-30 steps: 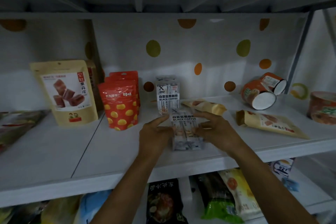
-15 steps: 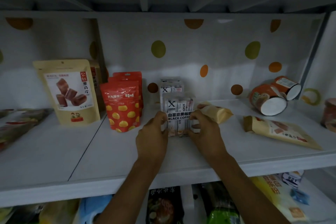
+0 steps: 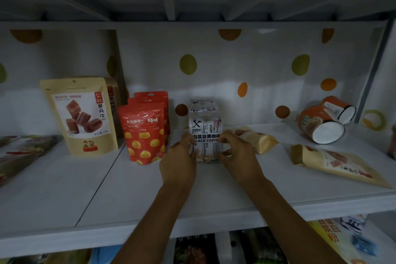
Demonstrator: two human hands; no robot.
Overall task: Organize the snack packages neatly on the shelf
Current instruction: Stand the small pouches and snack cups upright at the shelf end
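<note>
White shelf board (image 3: 64,195) fills my view, and I have both hands on the front black coffee pack (image 3: 205,135), which stands upright near the middle of the shelf. My left hand (image 3: 179,164) presses its fingers (image 3: 188,139) against the pack's left edge; my right hand (image 3: 240,159) pinches the right edge, its fingers (image 3: 225,153) curled narrow around the pack. A second coffee pack (image 3: 203,106) stands just behind it, against the dotted back wall. Just beside the pack on the left stand two red chestnut pouches (image 3: 144,133), one behind the other, and further left a tan fruit-roll pouch (image 3: 80,115), upright. To the right a small tan bag (image 3: 257,138) lies on its side, close behind my right hand. A flat tan pouch (image 3: 340,165) lies further right, and two orange cups (image 3: 323,122) lie tipped over near the back corner.
</note>
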